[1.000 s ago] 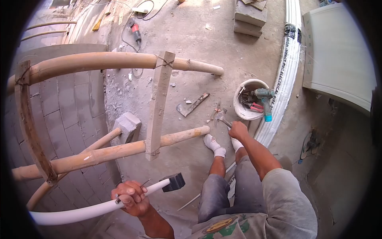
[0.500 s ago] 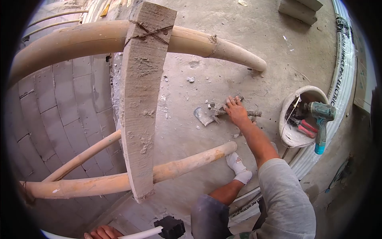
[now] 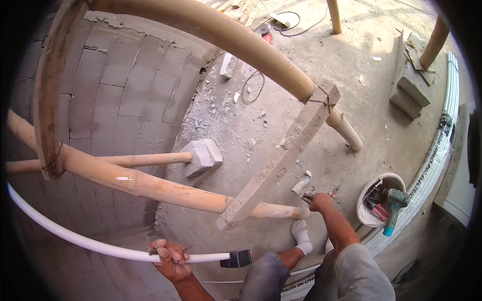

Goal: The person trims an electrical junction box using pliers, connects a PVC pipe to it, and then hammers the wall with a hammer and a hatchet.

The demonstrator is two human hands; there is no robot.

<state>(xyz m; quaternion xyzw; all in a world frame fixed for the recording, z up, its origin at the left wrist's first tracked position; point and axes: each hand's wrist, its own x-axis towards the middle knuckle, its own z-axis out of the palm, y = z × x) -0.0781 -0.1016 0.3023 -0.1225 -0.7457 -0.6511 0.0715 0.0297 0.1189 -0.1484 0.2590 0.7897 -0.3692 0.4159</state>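
My left hand point(image 3: 171, 260) is closed around a white pipe point(image 3: 108, 249) at the lower left, with thin metal pieces like nails between its fingers. A black box point(image 3: 236, 259) is fixed on the pipe's right end. My right hand point(image 3: 321, 202) is closed above the floor, just beyond the end of the lower bamboo pole point(image 3: 150, 185). A small dark metal piece sticks out of its fingers; what it belongs to is hidden. A grey flat piece point(image 3: 301, 185) lies on the floor close to that hand.
A wooden crosspiece point(image 3: 281, 160) ties the lower pole to an upper bamboo pole point(image 3: 226, 37). A bucket point(image 3: 383, 176) holding a teal drill point(image 3: 396, 203) and red-handled pliers stands at the right, beside wrapped white pipes point(image 3: 436, 163). A concrete block point(image 3: 203, 156) props a thinner pole.
The camera view has swung and pulled back from the crosspiece. My right hand, spread over the tools on the floor half a second ago, is now closed. More of my left hand shows.
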